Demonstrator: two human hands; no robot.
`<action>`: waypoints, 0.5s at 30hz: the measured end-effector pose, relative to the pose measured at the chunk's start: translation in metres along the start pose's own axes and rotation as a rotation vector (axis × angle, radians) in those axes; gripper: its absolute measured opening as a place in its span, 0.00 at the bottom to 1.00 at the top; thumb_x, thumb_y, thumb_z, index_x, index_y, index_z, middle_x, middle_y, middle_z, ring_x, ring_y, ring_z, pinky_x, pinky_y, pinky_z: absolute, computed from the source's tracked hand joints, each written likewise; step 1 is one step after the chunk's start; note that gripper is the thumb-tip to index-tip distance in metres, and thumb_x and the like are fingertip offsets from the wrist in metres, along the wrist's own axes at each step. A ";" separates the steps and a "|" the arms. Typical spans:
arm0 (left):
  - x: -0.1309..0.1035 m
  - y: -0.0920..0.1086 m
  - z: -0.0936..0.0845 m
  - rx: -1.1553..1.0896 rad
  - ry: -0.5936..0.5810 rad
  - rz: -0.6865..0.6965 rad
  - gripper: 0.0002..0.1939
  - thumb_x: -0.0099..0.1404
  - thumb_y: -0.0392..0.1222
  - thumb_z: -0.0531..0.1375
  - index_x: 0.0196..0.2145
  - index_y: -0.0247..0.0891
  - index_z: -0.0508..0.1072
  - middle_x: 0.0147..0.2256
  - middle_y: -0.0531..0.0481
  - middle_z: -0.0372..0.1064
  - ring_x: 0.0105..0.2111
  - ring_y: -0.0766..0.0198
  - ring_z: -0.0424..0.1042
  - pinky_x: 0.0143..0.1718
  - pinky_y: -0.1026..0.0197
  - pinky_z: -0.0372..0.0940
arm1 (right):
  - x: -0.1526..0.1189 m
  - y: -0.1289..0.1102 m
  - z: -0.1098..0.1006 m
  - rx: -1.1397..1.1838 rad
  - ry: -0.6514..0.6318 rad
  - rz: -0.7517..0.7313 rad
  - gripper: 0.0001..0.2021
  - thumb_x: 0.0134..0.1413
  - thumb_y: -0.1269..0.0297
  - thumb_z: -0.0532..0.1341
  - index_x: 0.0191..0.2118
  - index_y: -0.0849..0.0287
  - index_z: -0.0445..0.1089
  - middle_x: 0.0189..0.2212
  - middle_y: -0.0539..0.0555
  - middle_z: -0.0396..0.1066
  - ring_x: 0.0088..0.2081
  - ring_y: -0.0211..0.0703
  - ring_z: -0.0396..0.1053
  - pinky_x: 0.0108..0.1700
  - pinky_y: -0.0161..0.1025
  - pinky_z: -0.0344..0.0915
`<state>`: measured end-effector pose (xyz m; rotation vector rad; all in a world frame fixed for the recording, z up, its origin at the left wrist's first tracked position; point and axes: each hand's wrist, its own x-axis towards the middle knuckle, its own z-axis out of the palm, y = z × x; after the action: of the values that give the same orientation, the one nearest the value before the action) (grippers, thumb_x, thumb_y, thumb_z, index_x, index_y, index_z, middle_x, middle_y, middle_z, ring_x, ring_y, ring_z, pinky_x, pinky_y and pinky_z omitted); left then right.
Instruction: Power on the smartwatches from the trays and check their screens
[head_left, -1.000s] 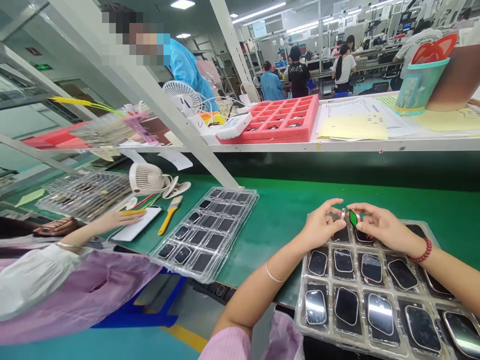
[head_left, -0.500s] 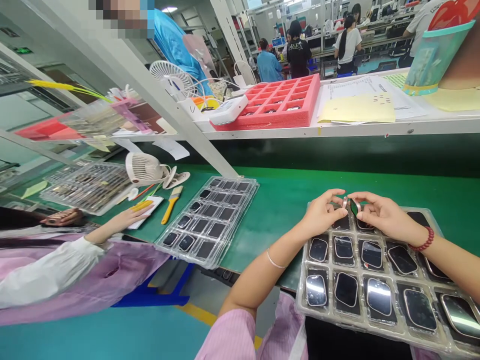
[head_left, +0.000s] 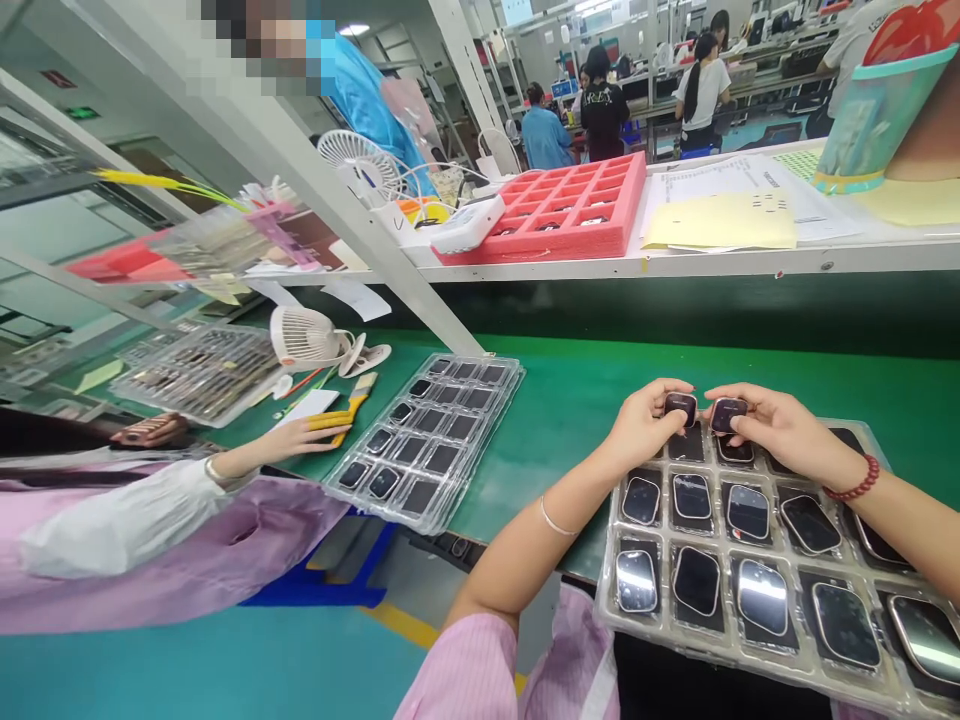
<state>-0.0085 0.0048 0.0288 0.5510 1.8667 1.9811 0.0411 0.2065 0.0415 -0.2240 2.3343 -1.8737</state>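
Between the thumb and fingers of my left hand (head_left: 643, 428) is a strapless smartwatch (head_left: 679, 405), its dark face toward me. My right hand (head_left: 799, 442), with a red bead bracelet at the wrist, pinches a second smartwatch (head_left: 726, 412) close beside the first. Both watches are held above the far rows of a clear plastic tray (head_left: 720, 645). Its pockets hold several more dark-faced smartwatches (head_left: 696, 580) on black liners. The pocket under my left hand shows only its black liner; my right hand and forearm cover part of the tray.
Left of my tray lies a stack of clear trays (head_left: 420, 440) with some watches. A co-worker's hand (head_left: 300, 438) in a white sleeve holds a yellow-handled brush (head_left: 361, 392). A white fan (head_left: 304, 338) stands behind. A shelf above carries a red foam tray (head_left: 585, 240) and papers.
Both watches have turned from edge-on to face me in my hands. At the left, the co-worker's hand has moved from the white paper to the brush and now grips it.
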 end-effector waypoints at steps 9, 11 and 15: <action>-0.008 0.012 -0.011 0.226 0.077 0.057 0.11 0.63 0.38 0.56 0.44 0.36 0.70 0.34 0.48 0.74 0.32 0.64 0.73 0.39 0.58 0.68 | 0.007 -0.002 0.005 -0.157 0.117 -0.020 0.12 0.57 0.56 0.61 0.44 0.56 0.68 0.35 0.55 0.76 0.35 0.49 0.74 0.39 0.47 0.72; -0.013 0.014 -0.021 0.471 0.099 0.121 0.07 0.63 0.38 0.56 0.37 0.37 0.73 0.40 0.45 0.75 0.43 0.59 0.74 0.49 0.53 0.66 | 0.011 -0.004 0.015 -0.342 0.167 -0.106 0.08 0.58 0.59 0.59 0.39 0.55 0.70 0.37 0.56 0.77 0.39 0.51 0.74 0.45 0.50 0.70; -0.023 0.016 -0.038 0.946 0.063 0.095 0.06 0.60 0.40 0.61 0.36 0.39 0.74 0.57 0.41 0.67 0.65 0.50 0.55 0.63 0.43 0.52 | 0.015 -0.001 0.038 -0.705 0.190 -0.305 0.09 0.58 0.60 0.59 0.34 0.57 0.75 0.52 0.63 0.73 0.57 0.62 0.63 0.57 0.60 0.60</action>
<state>-0.0087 -0.0407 0.0424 0.8211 2.8023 1.0449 0.0343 0.1672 0.0338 -0.5142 3.1631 -1.1138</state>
